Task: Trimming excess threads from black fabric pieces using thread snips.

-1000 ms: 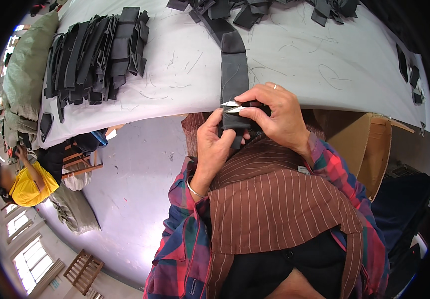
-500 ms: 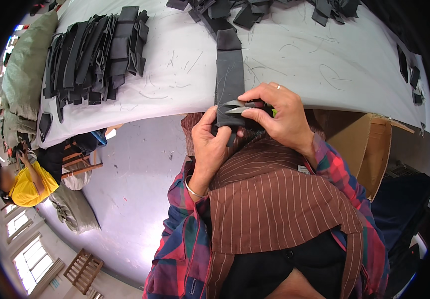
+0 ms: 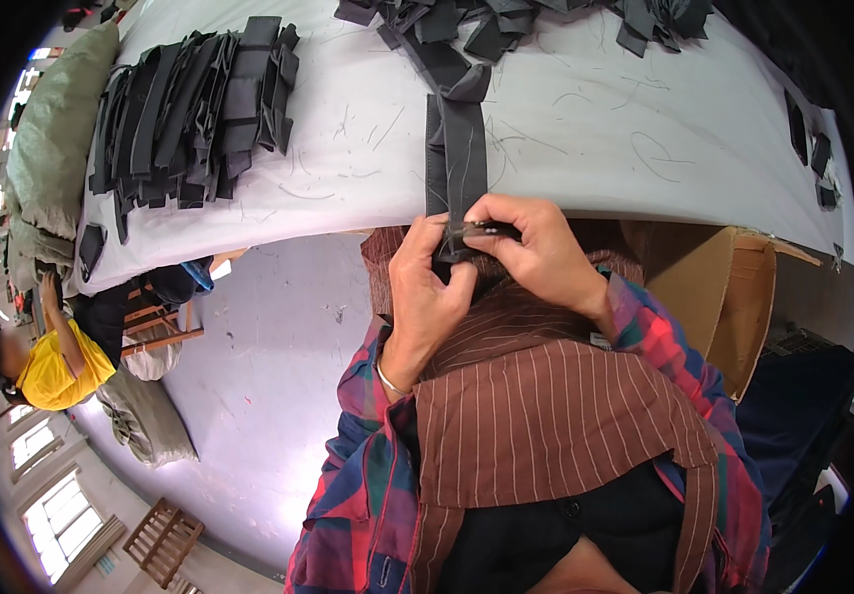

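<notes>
A dark grey fabric strip [image 3: 465, 148] runs down the white-covered table to its near edge, with loose threads lying on it. My left hand [image 3: 425, 287] pinches its near end between thumb and fingers. From the right, my right hand [image 3: 541, 247] is closed around small thread snips [image 3: 491, 230], whose tips touch the strip beside my left fingertips. The blades look pressed together, partly hidden by the fingers. At its far end the strip folds over and meets a heap of similar dark pieces [image 3: 486, 30].
Stacked dark strips [image 3: 189, 109] lie on the table's left [image 3: 338, 178], among thread scraps. A cardboard box [image 3: 704, 297] stands below the edge at right. Far left are a large pale green sack [image 3: 56, 129] and a person in yellow [image 3: 61, 366].
The snips have gone from spread blades to closed at the strip's near end. My right hand has moved slightly down and left. The strip has turned and twisted, showing its stitched edge.
</notes>
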Motion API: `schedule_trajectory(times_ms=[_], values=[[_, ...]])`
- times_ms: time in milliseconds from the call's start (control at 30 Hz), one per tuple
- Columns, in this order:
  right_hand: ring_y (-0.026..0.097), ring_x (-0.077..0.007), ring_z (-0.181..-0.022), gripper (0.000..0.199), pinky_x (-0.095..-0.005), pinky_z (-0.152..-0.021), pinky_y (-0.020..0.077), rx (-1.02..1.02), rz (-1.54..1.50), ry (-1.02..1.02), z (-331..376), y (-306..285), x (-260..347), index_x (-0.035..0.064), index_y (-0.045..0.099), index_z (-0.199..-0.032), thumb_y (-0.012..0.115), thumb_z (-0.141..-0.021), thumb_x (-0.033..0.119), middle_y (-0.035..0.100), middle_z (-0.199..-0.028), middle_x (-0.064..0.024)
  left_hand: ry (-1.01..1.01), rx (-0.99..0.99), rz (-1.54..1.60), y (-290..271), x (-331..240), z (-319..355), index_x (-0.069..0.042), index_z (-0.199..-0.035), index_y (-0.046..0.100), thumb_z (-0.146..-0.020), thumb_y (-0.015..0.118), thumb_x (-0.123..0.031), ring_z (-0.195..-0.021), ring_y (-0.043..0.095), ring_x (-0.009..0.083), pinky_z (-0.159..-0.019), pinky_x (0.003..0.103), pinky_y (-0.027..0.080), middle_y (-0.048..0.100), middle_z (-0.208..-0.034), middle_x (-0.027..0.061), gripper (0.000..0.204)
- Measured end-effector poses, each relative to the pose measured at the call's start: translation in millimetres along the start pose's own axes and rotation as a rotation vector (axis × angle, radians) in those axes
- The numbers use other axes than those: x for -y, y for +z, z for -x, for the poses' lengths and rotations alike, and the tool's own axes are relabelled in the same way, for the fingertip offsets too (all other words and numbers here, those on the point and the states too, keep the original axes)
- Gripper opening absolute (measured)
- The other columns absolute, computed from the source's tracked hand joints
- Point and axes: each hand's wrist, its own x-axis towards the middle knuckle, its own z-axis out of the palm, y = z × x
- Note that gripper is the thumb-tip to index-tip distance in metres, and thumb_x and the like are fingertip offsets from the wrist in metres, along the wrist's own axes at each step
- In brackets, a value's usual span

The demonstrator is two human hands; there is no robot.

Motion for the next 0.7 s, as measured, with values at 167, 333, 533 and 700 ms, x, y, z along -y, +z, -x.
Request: schedule_trajectory(times_ms=[167,333,533,700], values=[[0.044,-0.0034,-0.077,0.012,-0.0215,-0.069,0.0406,0.052,-0.374,0.189,-2.9,-13.4,11.7,-0.0017,0.057,-0.086,0.059,-0.092,0.009,0.053,-0.075,0.0037,-0.222,0.107,0.205,-5.2,-8.4,2.4,0.001,-0.104,0.060,-0.076,0.063,-0.007,-0.083,0.058,0.0223,-0.075,0.030,0.046,0.058,-0.093,0.0136,0.030],[0.042,-0.0024,-0.078,0.014,-0.0194,-0.071,0.0379,0.052,-0.564,0.213,-0.5,-12.8,11.9,0.0012,0.056,-0.085,0.058,-0.093,0.012,0.051,-0.080,0.0057,-0.255,0.084,0.342,-3.9,-9.9,3.8,0.001,-0.105,0.061,-0.081,0.064,-0.008,-0.083,0.057,0.0188,-0.075,0.029,0.045,0.059,-0.092,0.0117,0.026],[0.031,-0.0044,-0.067,0.015,-0.0205,-0.059,0.0274,0.102,-0.730,0.228,4.6,-15.7,22.4,0.0045,0.050,-0.087,0.056,-0.094,0.016,0.039,-0.074,0.0051,-0.120,-0.006,0.042,1.4,2.1,3.7,0.002,-0.104,0.062,-0.080,0.067,-0.001,-0.076,0.062,0.0226,-0.070,0.030,0.049,0.063,-0.088,0.0121,0.024],[0.032,-0.0072,-0.060,0.019,-0.0241,-0.055,0.0261,0.128,-0.902,0.196,20.0,-29.4,38.4,0.0080,0.045,-0.081,0.055,-0.094,0.018,0.038,-0.069,0.0021,-0.033,-0.135,-0.152,-2.8,6.8,2.8,0.001,-0.101,0.063,-0.079,0.067,0.000,-0.076,0.063,0.0292,-0.070,0.033,0.050,0.064,-0.087,0.0152,0.023]])
